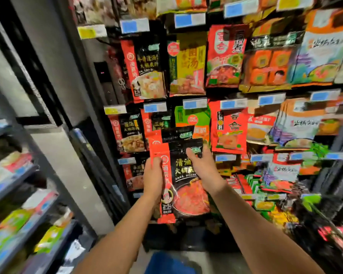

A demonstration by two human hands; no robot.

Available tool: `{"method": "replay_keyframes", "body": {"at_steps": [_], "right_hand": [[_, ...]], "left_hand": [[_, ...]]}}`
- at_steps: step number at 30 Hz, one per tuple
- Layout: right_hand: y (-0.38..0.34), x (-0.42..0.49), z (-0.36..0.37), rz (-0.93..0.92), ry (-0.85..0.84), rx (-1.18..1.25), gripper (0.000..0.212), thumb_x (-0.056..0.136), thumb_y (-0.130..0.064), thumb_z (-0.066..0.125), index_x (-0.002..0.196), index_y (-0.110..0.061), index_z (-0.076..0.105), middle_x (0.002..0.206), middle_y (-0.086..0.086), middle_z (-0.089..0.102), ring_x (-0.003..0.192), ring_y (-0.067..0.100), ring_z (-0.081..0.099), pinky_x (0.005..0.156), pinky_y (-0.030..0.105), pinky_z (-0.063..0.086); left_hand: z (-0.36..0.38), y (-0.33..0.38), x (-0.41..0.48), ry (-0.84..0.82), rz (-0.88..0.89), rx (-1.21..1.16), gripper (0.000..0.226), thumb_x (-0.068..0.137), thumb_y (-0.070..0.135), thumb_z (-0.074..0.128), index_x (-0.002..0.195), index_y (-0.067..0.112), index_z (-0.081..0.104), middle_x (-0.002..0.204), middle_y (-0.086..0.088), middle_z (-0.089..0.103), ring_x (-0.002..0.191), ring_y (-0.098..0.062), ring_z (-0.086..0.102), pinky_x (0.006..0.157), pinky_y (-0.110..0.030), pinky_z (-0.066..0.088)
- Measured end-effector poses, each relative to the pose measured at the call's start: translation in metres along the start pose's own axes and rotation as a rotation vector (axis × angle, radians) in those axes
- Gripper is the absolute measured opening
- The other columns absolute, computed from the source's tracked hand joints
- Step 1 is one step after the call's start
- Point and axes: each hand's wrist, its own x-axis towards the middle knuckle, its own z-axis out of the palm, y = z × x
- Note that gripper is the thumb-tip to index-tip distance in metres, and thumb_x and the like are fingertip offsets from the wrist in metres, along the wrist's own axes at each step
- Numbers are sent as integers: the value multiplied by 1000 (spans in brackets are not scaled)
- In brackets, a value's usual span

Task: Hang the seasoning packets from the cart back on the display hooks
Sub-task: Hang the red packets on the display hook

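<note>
Fingers on glossy flat packets

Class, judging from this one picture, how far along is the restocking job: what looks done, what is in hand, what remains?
Done: many packets already hang on the display wall. In hand: the left hand and right hand hold red-and-black seasoning packets raised toward the hooks, not yet hung. Left: hanging these; loose packets lie heaped at lower right.

A grey wall is running down the left, meeting a pale floor. A dark metal shelving unit is standing at the left edge, and a black door frame is leaning across behind it. Everything is looking blurred.
</note>
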Motion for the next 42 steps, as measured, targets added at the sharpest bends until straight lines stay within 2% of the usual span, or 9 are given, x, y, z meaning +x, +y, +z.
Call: {"method": "replay_keyframes", "body": {"at_steps": [5, 10, 15, 21, 26, 30, 33, 36, 42], "right_hand": [[-36, 8, 62, -128, -20, -9, 78, 104, -41, 57, 164, -29, 9, 169, -9, 12, 156, 17, 13, 123, 40, 21], [-66, 36, 108, -261, -4, -43, 62, 103, -33, 61, 156, -20, 32, 140, -13, 43, 131, 10, 42, 114, 31, 34], [-90, 95, 139, -323, -8, -38, 63, 99, -42, 61, 153, -24, 34, 154, 4, 47, 141, 27, 45, 114, 54, 42], [-135, 150, 161, -337, -97, -13, 73, 107, -33, 52, 164, -21, 9, 171, -2, 12, 157, 20, 14, 123, 38, 20], [-159, 184, 177, -378, -135, -44, 70, 108, -33, 49, 164, -18, 11, 170, 1, 16, 157, 21, 15, 122, 37, 21], [-175, 198, 191, -406, -121, -3, 64, 108, -31, 50, 163, -24, 18, 168, -2, 23, 155, 22, 23, 118, 38, 29], [-185, 208, 203, -462, -86, -28, 36, 108, -26, 50, 143, -32, 47, 147, 6, 53, 129, 28, 54, 98, 43, 47], [-195, 213, 218, -541, -55, -105, 24, 108, -22, 49, 127, -35, 54, 124, 15, 64, 89, 28, 62, 81, 40, 51], [-216, 224, 245, -597, -47, -106, 38, 109, -18, 47, 143, -35, 51, 150, -7, 49, 115, 10, 48, 91, 29, 40]], "left_hand": [[-48, 38, 22, 23, 95, -73, 23, 96, 45, 47, 94, 27, 62, 80, -2, 61, 74, -27, 59, 75, -48, 46], [-75, 71, 58, 98, 258, -90, 17, 105, 32, 48, 114, 27, 62, 91, 8, 68, 77, -6, 66, 70, -23, 49], [-84, 106, 112, 186, 402, -67, 42, 105, 31, 54, 144, 41, 45, 114, 17, 68, 92, 0, 70, 87, -32, 55], [-79, 148, 169, 262, 474, -122, 49, 109, 35, 48, 151, 48, 29, 118, 14, 66, 93, -3, 73, 82, -33, 54], [-78, 176, 211, 310, 610, 8, 46, 110, 27, 45, 150, 47, 32, 122, 30, 59, 103, 10, 65, 92, -26, 52], [-84, 195, 246, 293, 594, 62, 54, 110, 28, 42, 144, 68, 30, 153, 16, 47, 138, -8, 49, 117, -46, 42], [-93, 208, 267, 301, 668, 149, 50, 111, 31, 39, 158, 44, 28, 159, 11, 40, 147, -7, 36, 124, -44, 30], [-104, 217, 291, 295, 691, 201, 49, 111, 39, 36, 160, 37, 31, 145, -1, 50, 136, -13, 46, 122, -43, 32], [-122, 239, 341, 241, 667, 203, 55, 101, 58, 33, 155, 51, 29, 122, -36, 56, 102, -50, 60, 100, -63, 47]]}}
